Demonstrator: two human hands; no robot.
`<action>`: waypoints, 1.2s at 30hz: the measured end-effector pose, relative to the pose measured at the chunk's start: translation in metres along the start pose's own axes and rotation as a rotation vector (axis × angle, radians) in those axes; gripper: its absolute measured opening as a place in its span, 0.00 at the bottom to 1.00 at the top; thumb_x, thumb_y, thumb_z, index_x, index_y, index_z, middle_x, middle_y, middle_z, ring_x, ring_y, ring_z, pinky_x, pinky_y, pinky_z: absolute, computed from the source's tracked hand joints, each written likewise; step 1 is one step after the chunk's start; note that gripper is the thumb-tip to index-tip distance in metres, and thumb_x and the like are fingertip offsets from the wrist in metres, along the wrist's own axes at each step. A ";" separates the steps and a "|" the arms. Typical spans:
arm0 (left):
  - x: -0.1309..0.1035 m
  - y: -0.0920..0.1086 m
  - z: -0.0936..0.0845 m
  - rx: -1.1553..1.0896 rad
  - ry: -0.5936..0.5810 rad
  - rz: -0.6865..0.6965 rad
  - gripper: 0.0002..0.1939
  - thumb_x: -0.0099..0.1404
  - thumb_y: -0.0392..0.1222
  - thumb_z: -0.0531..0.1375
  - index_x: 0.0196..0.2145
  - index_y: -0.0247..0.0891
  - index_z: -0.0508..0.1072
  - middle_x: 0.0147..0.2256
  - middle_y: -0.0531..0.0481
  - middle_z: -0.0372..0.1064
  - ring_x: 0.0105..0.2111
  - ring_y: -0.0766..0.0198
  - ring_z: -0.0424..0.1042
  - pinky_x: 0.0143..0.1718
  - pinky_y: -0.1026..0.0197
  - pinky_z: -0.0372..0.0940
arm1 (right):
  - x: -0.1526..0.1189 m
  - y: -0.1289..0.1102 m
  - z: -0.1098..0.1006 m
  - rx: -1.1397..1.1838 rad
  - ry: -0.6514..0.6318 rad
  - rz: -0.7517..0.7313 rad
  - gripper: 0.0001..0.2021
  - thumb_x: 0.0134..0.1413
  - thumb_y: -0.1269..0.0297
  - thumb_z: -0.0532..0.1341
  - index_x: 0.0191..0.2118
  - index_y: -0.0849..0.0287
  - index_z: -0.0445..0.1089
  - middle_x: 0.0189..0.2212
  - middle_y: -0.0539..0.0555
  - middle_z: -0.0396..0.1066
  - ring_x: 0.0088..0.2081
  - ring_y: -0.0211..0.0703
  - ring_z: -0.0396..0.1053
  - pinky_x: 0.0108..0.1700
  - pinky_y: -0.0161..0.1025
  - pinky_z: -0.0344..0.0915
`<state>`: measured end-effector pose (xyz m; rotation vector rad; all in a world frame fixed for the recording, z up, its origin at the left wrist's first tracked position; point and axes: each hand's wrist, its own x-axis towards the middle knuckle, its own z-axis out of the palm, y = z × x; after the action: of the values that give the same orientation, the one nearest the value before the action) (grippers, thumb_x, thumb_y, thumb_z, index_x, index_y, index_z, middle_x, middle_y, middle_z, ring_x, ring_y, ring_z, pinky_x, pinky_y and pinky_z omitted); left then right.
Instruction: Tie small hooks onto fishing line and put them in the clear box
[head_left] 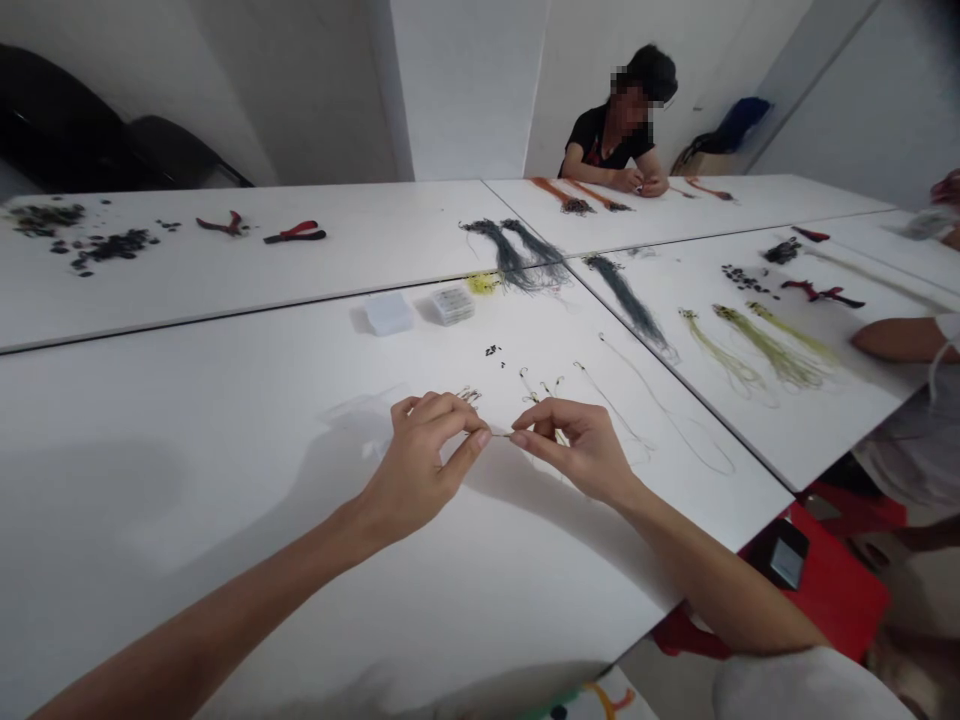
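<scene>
My left hand (431,450) and my right hand (576,445) are held close together above the white table, each with thumb and fingertips pinched. Between them a short stretch of thin line (501,435) runs level, gripped at both ends; what else the fingertips cover is hidden. Small fishing hooks (469,394) lie just behind my left fingers. More hooks with thin leader lines (553,385) are partly covered by my right hand. To its right, hooked leaders (611,400) are laid out on the table. Tiny black pieces (492,350) lie farther back.
Behind my hands sit a white box (388,313), a clear compartment box (452,305) and yellow bits (483,284). Bundles of dark leaders (517,255) and yellow-green leaders (776,345) lie beyond. Red-handled pliers (295,232) rest far left. A co-worker (615,140) sits opposite; another's arm (900,340) shows right.
</scene>
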<state>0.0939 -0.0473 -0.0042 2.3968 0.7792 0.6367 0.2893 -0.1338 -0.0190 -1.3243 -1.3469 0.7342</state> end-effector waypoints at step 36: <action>-0.005 0.006 -0.002 0.034 -0.141 0.189 0.10 0.70 0.38 0.54 0.33 0.42 0.73 0.40 0.49 0.71 0.42 0.60 0.66 0.51 0.49 0.52 | 0.009 0.007 0.002 0.280 -0.284 0.232 0.09 0.52 0.60 0.67 0.30 0.60 0.72 0.22 0.47 0.65 0.24 0.33 0.59 0.26 0.33 0.56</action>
<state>0.0918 -0.0538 -0.0002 2.5351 0.5121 0.5231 0.2915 -0.1235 -0.0237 -1.1917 -1.2630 1.2613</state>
